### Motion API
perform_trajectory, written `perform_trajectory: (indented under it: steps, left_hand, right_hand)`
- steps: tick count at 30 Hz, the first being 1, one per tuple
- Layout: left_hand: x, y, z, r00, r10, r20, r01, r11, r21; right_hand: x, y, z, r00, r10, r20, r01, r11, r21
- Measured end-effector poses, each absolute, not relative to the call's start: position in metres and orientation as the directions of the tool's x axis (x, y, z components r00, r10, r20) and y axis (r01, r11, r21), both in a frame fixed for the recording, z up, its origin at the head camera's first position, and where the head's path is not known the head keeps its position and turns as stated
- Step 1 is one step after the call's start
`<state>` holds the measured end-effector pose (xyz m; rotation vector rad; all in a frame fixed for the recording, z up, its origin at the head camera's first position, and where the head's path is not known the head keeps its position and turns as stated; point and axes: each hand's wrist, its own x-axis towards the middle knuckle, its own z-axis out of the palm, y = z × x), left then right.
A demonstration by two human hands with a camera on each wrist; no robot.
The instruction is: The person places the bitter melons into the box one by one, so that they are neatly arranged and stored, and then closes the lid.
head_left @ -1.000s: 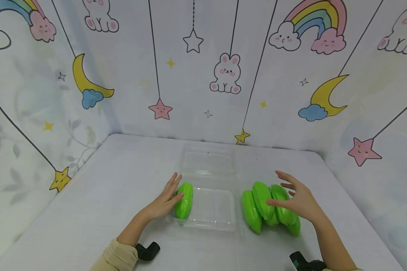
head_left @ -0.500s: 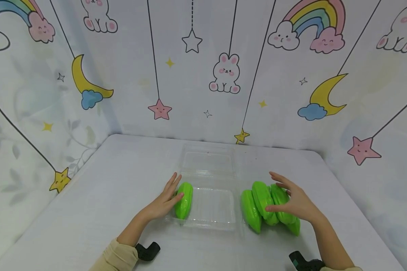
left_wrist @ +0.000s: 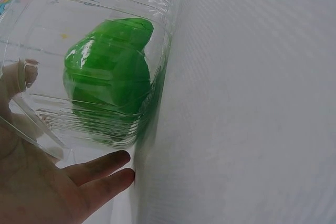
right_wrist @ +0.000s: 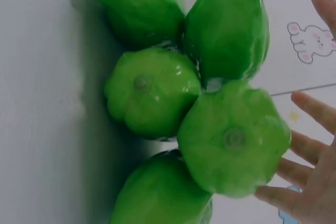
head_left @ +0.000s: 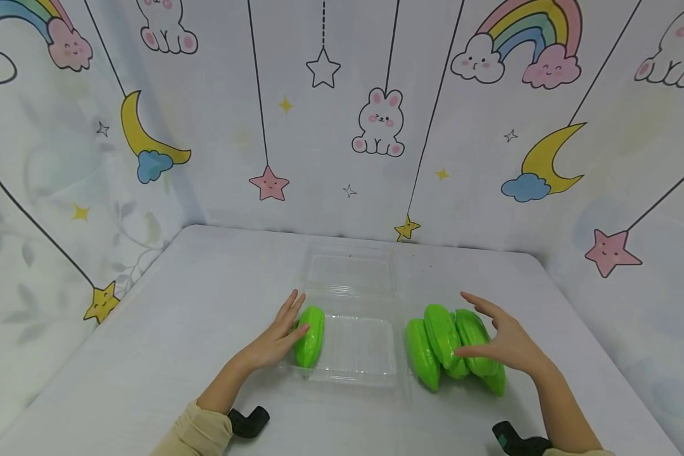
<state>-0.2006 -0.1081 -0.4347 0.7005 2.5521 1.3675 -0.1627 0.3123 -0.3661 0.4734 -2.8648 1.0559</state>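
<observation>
My left hand [head_left: 269, 343] rests at the left side of a clear plastic clamshell box [head_left: 360, 347], its fingers straight and its thumb reaching over the rim. One glossy green ridged fruit, like a toy papaya [head_left: 315, 347], lies lengthwise inside against that side; the left wrist view shows this fruit [left_wrist: 110, 74] through the plastic wall. On the right, my right hand [head_left: 513, 345] is spread around the far side of a heap of the same green fruits [head_left: 420, 356], holding none. In the right wrist view its fingertips are right at the nearest fruit [right_wrist: 233, 166].
The box's clear lid [head_left: 350, 272] lies folded back on the white table [head_left: 234, 272]. Behind stands a printed curtain [head_left: 216, 114] with rabbits, moons and stars. A black wrist mount [head_left: 249, 423] sits below the left hand, another [head_left: 519, 440] below the right.
My right hand has shifted left over the heap, then slightly back right, with its thumb a little lower than before. The left hand, the box and the fruits stay where they were.
</observation>
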Motion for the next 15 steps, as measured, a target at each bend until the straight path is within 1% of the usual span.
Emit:
perform_trajectory:
  steps: [7, 15]
  left_hand:
    - [-0.2, -0.109, -0.435, -0.878, 0.473, 0.076, 0.326, 0.474, 0.818]
    - [-0.201, -0.109, -0.436, -0.876, 0.476, 0.076, 0.328, 0.475, 0.817]
  right_hand:
    - [-0.164, 0.325, -0.373, -0.934, -0.321, 0.158, -0.346, 0.7, -0.624]
    - [-0.165, 0.336, -0.382, -0.924, -0.359, 0.131, -0.356, 0.686, -0.635]
